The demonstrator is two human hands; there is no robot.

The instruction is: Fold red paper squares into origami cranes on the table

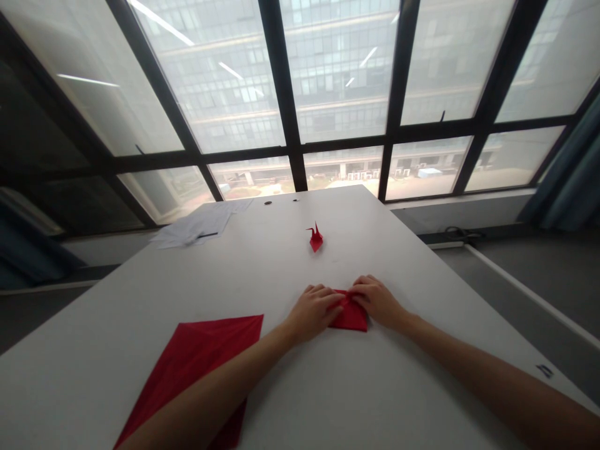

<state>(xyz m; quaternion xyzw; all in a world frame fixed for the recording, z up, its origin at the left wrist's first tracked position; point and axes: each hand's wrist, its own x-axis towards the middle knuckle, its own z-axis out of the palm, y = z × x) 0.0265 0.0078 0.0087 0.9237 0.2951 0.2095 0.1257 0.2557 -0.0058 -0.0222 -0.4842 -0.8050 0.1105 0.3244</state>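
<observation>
A small piece of folded red paper (351,317) lies on the white table in front of me. My left hand (313,312) holds its left side, fingers bent and pressed onto the paper. At the upper right edge, my right hand (377,301) pinches the same paper between thumb and fingers. The fingers of both hands cover part of its upper edge. Farther back stands a finished red origami crane (315,240), apart from both hands. Under my left forearm is a larger red sheet (206,344), partly hidden by the arm.
White paper sheets (201,224) are spread at the table's far left, with a dark pen (207,235) on them. The white table (398,387) reaches toward large windows. A small dark mark (544,370) is near its right edge. Cables (462,233) lie beyond on the right.
</observation>
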